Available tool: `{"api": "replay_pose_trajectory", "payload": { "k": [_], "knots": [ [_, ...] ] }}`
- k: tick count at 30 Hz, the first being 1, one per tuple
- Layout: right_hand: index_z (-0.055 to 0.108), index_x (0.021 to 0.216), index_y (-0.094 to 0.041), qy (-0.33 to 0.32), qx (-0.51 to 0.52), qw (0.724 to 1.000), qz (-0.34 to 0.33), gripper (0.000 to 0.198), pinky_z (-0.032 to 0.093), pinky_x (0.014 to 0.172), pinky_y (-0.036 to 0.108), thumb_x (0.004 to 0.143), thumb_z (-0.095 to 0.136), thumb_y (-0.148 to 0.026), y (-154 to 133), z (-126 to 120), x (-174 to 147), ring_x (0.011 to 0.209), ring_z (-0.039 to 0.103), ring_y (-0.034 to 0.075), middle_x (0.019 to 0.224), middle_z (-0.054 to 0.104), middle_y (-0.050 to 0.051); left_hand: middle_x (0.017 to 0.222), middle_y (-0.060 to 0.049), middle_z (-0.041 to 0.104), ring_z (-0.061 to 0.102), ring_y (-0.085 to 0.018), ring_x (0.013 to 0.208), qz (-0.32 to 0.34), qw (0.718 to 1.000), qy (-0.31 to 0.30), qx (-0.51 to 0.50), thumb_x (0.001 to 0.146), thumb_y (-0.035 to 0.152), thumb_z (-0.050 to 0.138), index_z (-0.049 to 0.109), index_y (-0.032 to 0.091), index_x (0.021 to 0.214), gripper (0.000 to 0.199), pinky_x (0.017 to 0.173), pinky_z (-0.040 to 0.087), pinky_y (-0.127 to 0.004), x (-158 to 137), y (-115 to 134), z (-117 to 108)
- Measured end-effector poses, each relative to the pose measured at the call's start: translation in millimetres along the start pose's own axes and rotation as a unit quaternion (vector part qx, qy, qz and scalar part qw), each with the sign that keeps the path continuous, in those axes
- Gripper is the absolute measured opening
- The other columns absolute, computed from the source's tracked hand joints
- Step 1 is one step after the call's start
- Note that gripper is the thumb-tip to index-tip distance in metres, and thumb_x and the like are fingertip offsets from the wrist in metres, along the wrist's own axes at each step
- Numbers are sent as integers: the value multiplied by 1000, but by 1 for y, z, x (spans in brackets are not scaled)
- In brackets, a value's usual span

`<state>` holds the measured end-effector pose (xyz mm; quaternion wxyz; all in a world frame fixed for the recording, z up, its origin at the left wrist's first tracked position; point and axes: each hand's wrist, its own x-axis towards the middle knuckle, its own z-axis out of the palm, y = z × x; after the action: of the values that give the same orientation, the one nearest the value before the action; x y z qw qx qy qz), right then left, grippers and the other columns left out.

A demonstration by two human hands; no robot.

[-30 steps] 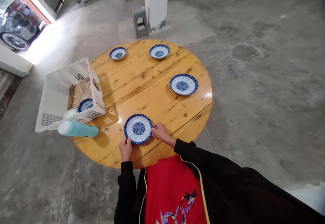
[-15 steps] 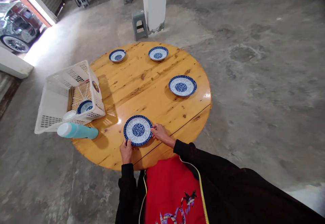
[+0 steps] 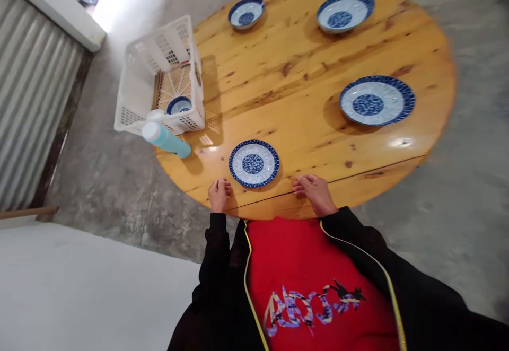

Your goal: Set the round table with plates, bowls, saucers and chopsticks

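**Both hands rest empty on the table edge beside the nearest plate**

Head view: A round wooden table (image 3: 302,91) fills the upper part of the picture, seen from above. The nearest blue-and-white plate (image 3: 253,163) lies flat on it close to the near edge. The left hand (image 3: 219,194) rests on the table rim just beside the plate's lower left, fingers curled loosely inward, gripping nothing and not touching the plate. The right hand (image 3: 315,193) lies palm down on the rim to the plate's lower right, a little apart from it, fingers nearly together and flat, also empty. Black sleeves run back from both hands to a red front with a yellow-edged opening.

Three more blue-and-white plates stand on the table: a large plate (image 3: 377,100) toward the right side, a far plate (image 3: 345,11) near the far edge, and a small plate (image 3: 246,12) at the far left. A white plastic basket (image 3: 139,80) sits at the left edge, overhanging it, with a small blue-rimmed dish (image 3: 178,105) inside. A light blue bottle (image 3: 167,140) with a white cap lies on its side just in front of the basket, touching it.
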<state>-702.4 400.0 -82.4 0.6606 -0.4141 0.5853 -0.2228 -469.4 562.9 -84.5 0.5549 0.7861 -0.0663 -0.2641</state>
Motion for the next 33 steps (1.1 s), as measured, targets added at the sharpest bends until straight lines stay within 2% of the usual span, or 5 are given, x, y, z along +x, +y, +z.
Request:
{"api": "replay_pose_trajectory", "payload": {
  "k": [4, 9, 16, 27, 33],
  "knots": [
    [62, 73, -15, -22, 8, 1000, -11, 11, 48, 42, 18, 77, 69, -22, 5, 2, -1, 48, 60, 10, 63, 64, 2, 68, -3, 64, 57, -9, 54, -11, 1000, -24, -3, 84, 44, 56, 63, 14, 79, 31, 53, 47, -19, -5, -3, 6],
    [61, 72, -14, -69, -14, 997, -28, 15, 50, 43, 17, 80, 70, -22, -5, 24, 1, 48, 59, 9, 64, 64, 2, 61, 0, 60, 61, -12, 54, 4, 997, -71, 29, 88, 44, 52, 57, 17, 71, 32, 49, 47, -20, -5, -2, 24],
    [61, 71, -15, -107, -66, 990, -57, 17, 50, 42, 17, 84, 68, -24, -10, 46, 6, 47, 60, 10, 58, 62, 1, 58, 1, 60, 63, -13, 54, 12, 995, -77, 64, 89, 38, 53, 56, 17, 67, 31, 52, 51, -22, 2, 2, 27],
    [63, 73, -19, -58, -31, 998, -22, 20, 51, 43, 18, 81, 74, -34, 6, 11, -2, 50, 59, 10, 63, 65, 0, 66, 0, 63, 58, -7, 51, -33, 995, 69, -58, 89, 27, 54, 63, 13, 81, 18, 49, 47, -18, 5, 1, -26],
    [63, 73, -17, -72, -41, 996, -16, 36, 50, 42, 18, 70, 82, -47, 14, 6, -13, 49, 59, 10, 64, 65, 1, 65, 0, 62, 57, -7, 50, -43, 995, 63, -69, 88, 28, 57, 62, 14, 81, 17, 49, 47, -18, -6, -2, -19]
  ]
}}
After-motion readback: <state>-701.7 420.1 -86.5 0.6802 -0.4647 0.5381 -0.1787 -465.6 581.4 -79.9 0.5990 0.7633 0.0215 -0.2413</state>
